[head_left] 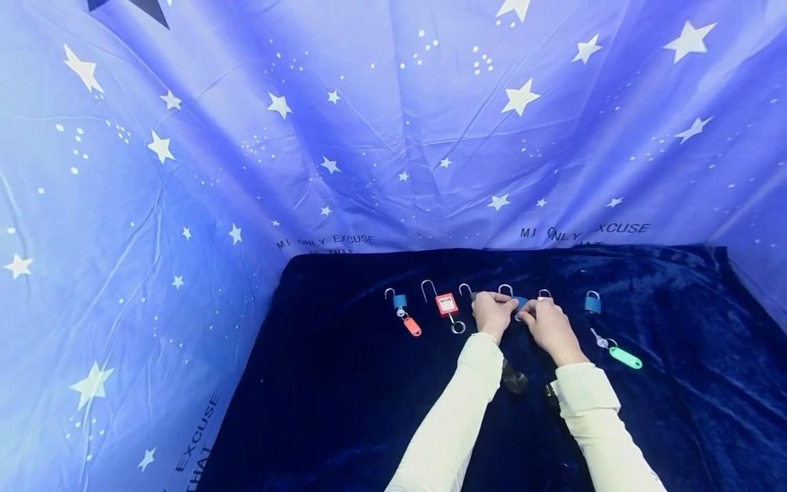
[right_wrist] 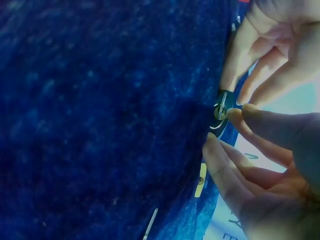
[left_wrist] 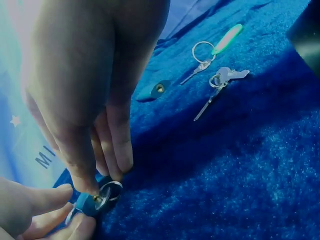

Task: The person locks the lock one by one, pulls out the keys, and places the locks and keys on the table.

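Both hands meet at a blue padlock in the row; its silver shackle points away from the person. A key with a metal ring stands in the keyhole on its near face. From the left, my left hand pinches the padlock's left end with thumb and fingers. My right hand grips its right end, thumb and index fingertips close beside the key. In the left wrist view the right hand covers much of the scene above the padlock. A brass padlock lies just right of the hands.
To the left lie a blue padlock with an orange-red tag and a red padlock. Right are another blue padlock, a key with a green tag and loose silver keys. Dark blue cloth lies beneath; a starry curtain stands behind.
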Demonstrator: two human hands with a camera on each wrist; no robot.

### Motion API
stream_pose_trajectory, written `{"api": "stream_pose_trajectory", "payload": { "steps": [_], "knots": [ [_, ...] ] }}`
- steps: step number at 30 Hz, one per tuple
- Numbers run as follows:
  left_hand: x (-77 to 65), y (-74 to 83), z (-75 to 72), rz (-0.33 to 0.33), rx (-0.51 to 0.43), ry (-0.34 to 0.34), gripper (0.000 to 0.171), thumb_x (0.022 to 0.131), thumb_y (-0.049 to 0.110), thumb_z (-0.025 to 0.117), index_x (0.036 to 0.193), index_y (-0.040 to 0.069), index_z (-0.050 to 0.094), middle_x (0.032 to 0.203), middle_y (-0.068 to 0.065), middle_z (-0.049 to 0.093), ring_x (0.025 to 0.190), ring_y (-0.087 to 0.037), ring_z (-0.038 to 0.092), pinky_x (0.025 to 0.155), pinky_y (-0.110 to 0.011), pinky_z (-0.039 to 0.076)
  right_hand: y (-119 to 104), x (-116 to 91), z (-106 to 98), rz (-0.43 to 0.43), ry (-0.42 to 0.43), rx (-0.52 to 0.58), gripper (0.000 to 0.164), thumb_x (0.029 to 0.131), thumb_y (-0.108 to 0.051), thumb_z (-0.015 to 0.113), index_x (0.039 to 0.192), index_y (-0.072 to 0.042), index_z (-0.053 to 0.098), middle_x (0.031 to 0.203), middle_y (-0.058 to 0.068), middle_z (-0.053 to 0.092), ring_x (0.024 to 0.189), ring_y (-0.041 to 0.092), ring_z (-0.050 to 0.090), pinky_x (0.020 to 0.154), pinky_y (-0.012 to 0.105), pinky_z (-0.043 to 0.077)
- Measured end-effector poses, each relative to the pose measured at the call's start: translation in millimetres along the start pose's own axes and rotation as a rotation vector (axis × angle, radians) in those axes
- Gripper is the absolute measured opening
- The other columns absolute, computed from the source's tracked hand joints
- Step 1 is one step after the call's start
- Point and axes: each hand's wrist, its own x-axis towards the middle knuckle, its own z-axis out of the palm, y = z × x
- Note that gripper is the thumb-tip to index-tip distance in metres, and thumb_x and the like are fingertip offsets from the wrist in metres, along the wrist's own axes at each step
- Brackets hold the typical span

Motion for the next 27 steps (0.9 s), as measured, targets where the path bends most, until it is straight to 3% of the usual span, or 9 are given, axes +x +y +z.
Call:
{"api": "stream_pose_trajectory", "payload": {
  "steps": [10, 12, 15, 19, 23, 27],
  "knots": [
    [-0.9, -1.4, -0.9, -0.091, -0.094, 0.018, 0.015, 0.067, 0.007, 0.09, 0.068, 0.01, 0.076, 0.067, 0.0, 0.072, 0.072, -0.018, 0.07, 0.078, -0.029, 0.056, -0.5, -4.7, 1.5, 0.009, 0.005, 0.015, 0.011, 0.093, -0.008, 0.065, 0.091, 0.002, 0.072, 0.091, 0.021, 0.07, 0.089, 0.046, 0.064, 0.077, 0.059, 0.048],
    [-1.0, -2.3, -2.3, -0.11, -0.189, -0.011, 0.014, 0.067, 0.001, 0.088, 0.073, 0.005, 0.076, 0.067, -0.003, 0.073, 0.069, -0.018, 0.071, 0.072, -0.029, 0.059, -1.0, -6.0, 1.7, 0.018, 0.007, 0.028, 0.011, 0.093, -0.008, 0.065, 0.091, 0.001, 0.072, 0.09, 0.02, 0.07, 0.089, 0.044, 0.064, 0.077, 0.059, 0.048],
    [-1.6, -3.6, -5.5, -0.147, -0.401, -0.063, 0.016, 0.068, -0.012, 0.082, 0.08, -0.005, 0.074, 0.069, -0.014, 0.073, 0.065, -0.027, 0.074, 0.063, -0.032, 0.061, -3.2, -8.7, 1.0, 0.035, 0.039, 0.063, 0.011, 0.094, -0.008, 0.065, 0.093, 0.0, 0.072, 0.092, 0.02, 0.07, 0.089, 0.042, 0.065, 0.078, 0.058, 0.048],
    [-0.6, -4.1, -11.3, -0.176, -0.621, -0.106, 0.018, 0.069, -0.019, 0.075, 0.086, -0.013, 0.072, 0.074, -0.024, 0.072, 0.071, -0.035, 0.074, 0.061, -0.035, 0.061, -9.7, -11.9, -1.9, 0.055, 0.122, 0.124, 0.013, 0.096, -0.01, 0.064, 0.097, 0.001, 0.071, 0.096, 0.021, 0.071, 0.09, 0.04, 0.066, 0.079, 0.056, 0.05],
    [1.1, -3.3, -18.3, -0.186, -0.721, -0.142, 0.017, 0.071, -0.018, 0.075, 0.088, -0.013, 0.071, 0.077, -0.026, 0.072, 0.075, -0.036, 0.074, 0.064, -0.034, 0.061, -17.6, -13.2, -6.7, 0.087, 0.177, 0.193, 0.018, 0.098, -0.014, 0.062, 0.104, 0.002, 0.067, 0.097, 0.023, 0.072, 0.091, 0.039, 0.069, 0.081, 0.053, 0.052],
    [2.4, -3.5, -24.2, -0.2, -0.758, -0.166, 0.017, 0.072, -0.017, 0.076, 0.087, -0.011, 0.072, 0.078, -0.025, 0.073, 0.077, -0.036, 0.074, 0.066, -0.034, 0.061, -22.6, -13.4, -10.8, 0.116, 0.183, 0.245, 0.028, 0.099, -0.018, 0.06, 0.114, 0.006, 0.061, 0.107, 0.027, 0.07, 0.097, 0.041, 0.069, 0.084, 0.053, 0.054]
  ]
}}
